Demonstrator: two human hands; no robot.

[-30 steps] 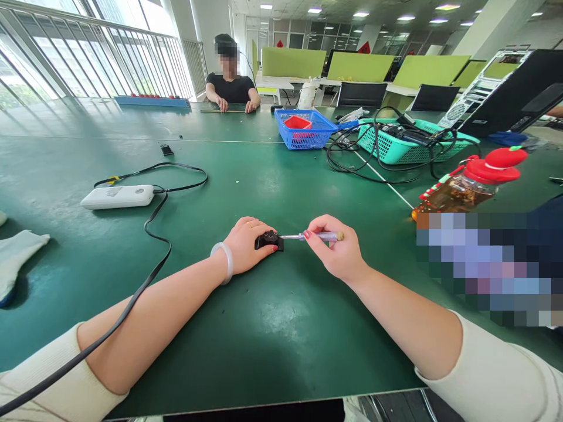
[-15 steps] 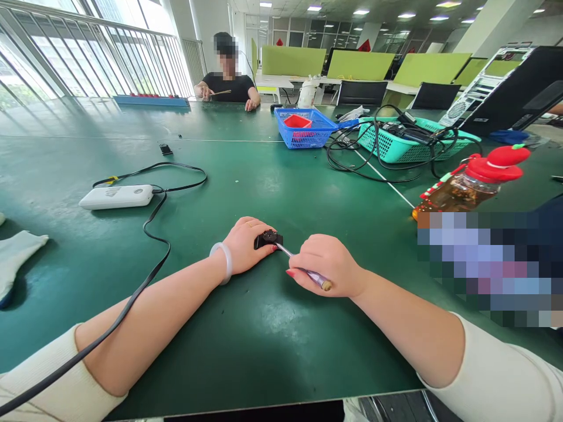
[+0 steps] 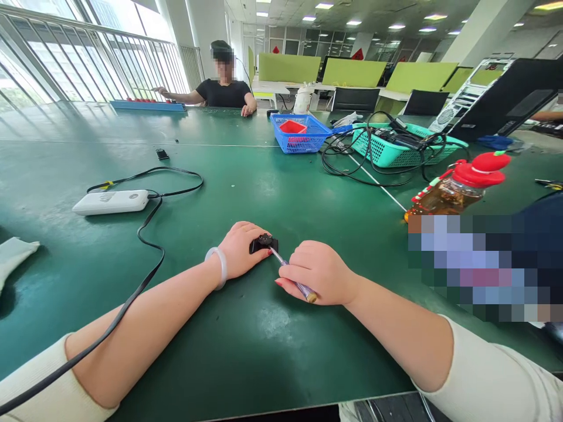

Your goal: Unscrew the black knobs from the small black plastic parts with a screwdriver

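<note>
Counter (image 3: 185, 340): green
Left hand (image 3: 240, 249): curled around black part (image 3: 264, 241)
Right hand (image 3: 314, 271): closed on screwdriver (image 3: 307, 291), tip at part
Blue basket (image 3: 301, 144), beyond hands: red tray (image 3: 292, 126)
Teal basket (image 3: 389, 155), farther right: black cables (image 3: 398, 139)

Bright windows (image 3: 143, 20) behind gray railing (image 3: 88, 30), lime partitions (image 3: 289, 68), blk chairs (image 3: 355, 99), ceiling lts (image 3: 324, 6)

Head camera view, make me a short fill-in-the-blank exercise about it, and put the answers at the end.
The screwdriver is in the person's ____ hand.
The left hand holds a small part coloured ____.
The red container sits inside the ____-coloured basket.
The lid of the bottle is coloured ____.
Missing words: right; black; blue; red.
</note>
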